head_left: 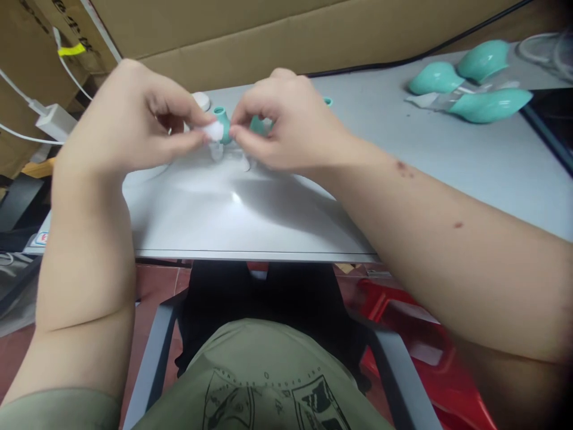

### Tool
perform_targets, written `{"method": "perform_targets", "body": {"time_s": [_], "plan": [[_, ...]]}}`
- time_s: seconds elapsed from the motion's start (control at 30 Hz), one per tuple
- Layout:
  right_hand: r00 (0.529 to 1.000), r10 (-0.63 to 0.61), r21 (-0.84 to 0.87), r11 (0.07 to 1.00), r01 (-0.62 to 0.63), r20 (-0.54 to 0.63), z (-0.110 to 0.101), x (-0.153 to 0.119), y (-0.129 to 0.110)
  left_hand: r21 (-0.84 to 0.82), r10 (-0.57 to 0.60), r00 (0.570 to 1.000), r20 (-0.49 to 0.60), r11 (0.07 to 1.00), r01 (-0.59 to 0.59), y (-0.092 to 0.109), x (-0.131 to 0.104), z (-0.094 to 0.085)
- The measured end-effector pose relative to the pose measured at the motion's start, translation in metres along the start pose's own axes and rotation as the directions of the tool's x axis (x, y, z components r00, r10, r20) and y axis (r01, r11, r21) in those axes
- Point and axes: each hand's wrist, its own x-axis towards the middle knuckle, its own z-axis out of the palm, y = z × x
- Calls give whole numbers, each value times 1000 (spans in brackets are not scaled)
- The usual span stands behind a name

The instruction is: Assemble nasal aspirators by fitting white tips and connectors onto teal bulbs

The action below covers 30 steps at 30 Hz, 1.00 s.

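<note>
Near the back of the white table, my left hand (152,119) pinches a small white piece (213,131) between thumb and fingers. Right beside it, my right hand (286,122) is closed, thumb and index finger pressed together at the edge of a small teal part (219,113) with a round opening on top. Another teal part (257,125) shows partly behind my right fingers. Small clear pieces (217,151) are just below the hands. A white round cap (202,100) lies behind my left fingertips.
Several teal bulb-shaped items (487,106) with clear tips lie at the back right. A dark flat object (555,119) is at the right edge. A white charger (56,123) with cables is at the left. Cardboard (215,36) stands behind the table (188,230).
</note>
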Motion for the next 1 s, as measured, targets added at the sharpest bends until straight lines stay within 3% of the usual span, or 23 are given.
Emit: {"method": "perform_targets", "body": {"time_s": [0.07,0.17,0.3,0.47,0.6,0.73,0.87,1.0], "plan": [[996,35,-184,983,-18,87,8,0,6,10,-24,989,148,1000,22,-3,1,-1],[982,107,-366,929,-44,153,19,1,7,42,-68,946,318,997,58,-14,10,11],[966,112,-440,898,2,231,23,0,-3,114,-165,895,413,985,129,-16,19,26],[968,165,-438,897,-66,192,25,-1,-5,64,-126,921,368,992,110,-9,19,20],[982,115,-333,941,-59,151,30,-6,9,-21,-89,978,190,995,94,-13,14,14],[991,77,-281,959,-44,111,38,-5,24,-41,-96,994,56,994,98,-19,12,17],[981,143,-349,933,-90,129,36,-2,15,6,-121,990,74,993,121,-25,16,24],[969,159,-395,916,-74,188,22,-5,-6,28,-125,971,203,992,122,-33,20,33]]}}
